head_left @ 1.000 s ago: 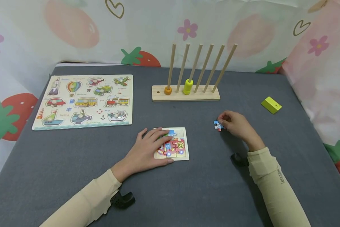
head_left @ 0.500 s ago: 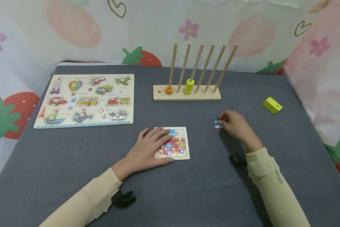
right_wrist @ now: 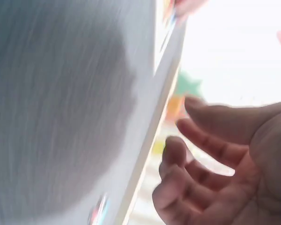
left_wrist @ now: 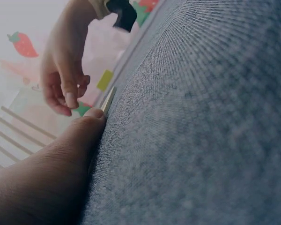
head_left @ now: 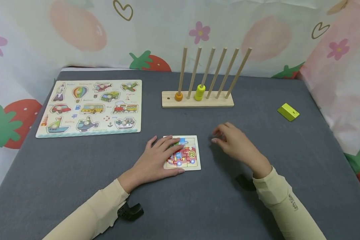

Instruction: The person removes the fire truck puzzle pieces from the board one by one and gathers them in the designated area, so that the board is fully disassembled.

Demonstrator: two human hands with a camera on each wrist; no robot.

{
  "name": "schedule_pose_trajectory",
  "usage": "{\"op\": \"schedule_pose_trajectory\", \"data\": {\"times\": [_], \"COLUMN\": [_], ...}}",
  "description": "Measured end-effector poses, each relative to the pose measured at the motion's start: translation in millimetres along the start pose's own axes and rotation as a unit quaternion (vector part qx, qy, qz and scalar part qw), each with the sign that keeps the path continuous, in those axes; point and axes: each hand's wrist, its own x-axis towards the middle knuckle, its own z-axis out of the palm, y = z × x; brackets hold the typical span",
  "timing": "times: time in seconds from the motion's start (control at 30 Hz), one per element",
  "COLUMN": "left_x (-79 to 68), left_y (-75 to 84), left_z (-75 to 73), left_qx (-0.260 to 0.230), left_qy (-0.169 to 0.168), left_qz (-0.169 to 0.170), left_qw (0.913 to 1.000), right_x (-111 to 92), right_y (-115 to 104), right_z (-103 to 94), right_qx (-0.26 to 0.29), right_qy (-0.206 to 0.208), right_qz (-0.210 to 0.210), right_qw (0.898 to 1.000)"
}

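The right wrist view alone shows a small colourful piece, blurred, on the bench; the head view does not reveal it. The right hand holds nothing, thumb apart from loosely bent fingers. The left hand lies spread on the puzzle, hiding its left part. The puzzle lies flat, roughly square to the head view, its red vehicle lengthwise from left to right.

Dark lettering on the person's right sleeve is too blurred to spell out. Tiny captions on the vehicle board are illegible too; a blue fuel-pump sign stands left of its bus picture.
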Motion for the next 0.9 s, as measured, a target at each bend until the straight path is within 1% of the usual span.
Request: {"op": "schedule_pose_trajectory", "data": {"times": [0.1,0.2,0.33,0.47,0.6,0.8,0.9], "left_x": [-0.3,-0.4,-0.7,-0.7,-1.8,-3.9,-3.8], "left_y": [0.3,0.2,0.1,-0.8,-2.1,-3.4,-2.9], "left_z": [0.3,1.4,2.0,1.3,0.5,-0.7,-1.1], "left_qx": [0.004,0.009,0.014,0.021,0.026,0.003,0.003], "left_qy": [0.002,0.007,0.010,0.009,0.006,-0.003,0.000], "left_qz": [0.001,0.005,0.010,0.019,0.043,0.108,0.124], "left_qw": [1.0000,0.9999,0.9998,0.9996,0.9987,0.9942,0.9922], "right_x": [-3.5,-4.5,-3.8,-1.8,0.3,4.3,6.4], "right_y": [-16.2,-25.4,-30.1,-32.6,-33.8,-33.6,-33.3], "right_z": [12.7,25.0,34.9,36.9,37.8,37.7,38.2], "right_qx": [0.006,0.004,-0.006,-0.006,0.003,0.010,0.009], "right_qy": [-0.036,-0.060,-0.062,-0.063,-0.068,-0.063,-0.060], "right_qz": [-0.034,-0.050,-0.051,-0.049,-0.059,-0.069,-0.070], "right_qw": [0.999,0.997,0.997,0.997,0.996,0.996,0.996]}}
